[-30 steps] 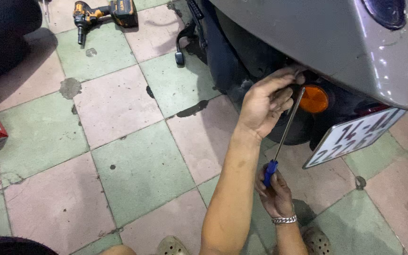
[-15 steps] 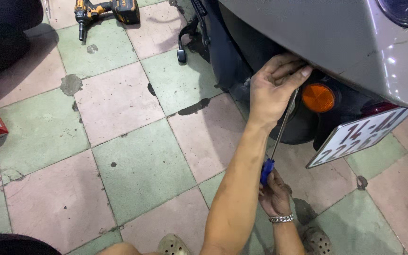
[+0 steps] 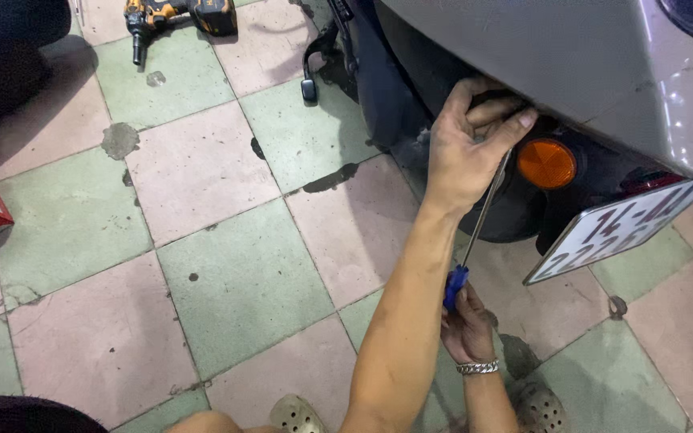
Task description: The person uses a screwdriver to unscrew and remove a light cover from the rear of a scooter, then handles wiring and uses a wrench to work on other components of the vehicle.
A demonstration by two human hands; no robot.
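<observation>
Above both hands hangs the smooth grey scooter body (image 3: 571, 64); the left hand (image 3: 467, 148) curls its fingers under that panel's edge beside a round orange reflector (image 3: 547, 163), while below it the right hand (image 3: 467, 325) grips the blue-handled screwdriver (image 3: 475, 240), its thin steel shaft angled upward

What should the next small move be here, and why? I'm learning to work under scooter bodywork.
Probably turn the blue handle with the right hand while the left hand steadies the tip. The screwdriver slants up with its tip hidden behind the left fingers, under the grey rear panel beside the orange reflector. The fastener itself is out of sight, so keep guiding by touch.
</observation>
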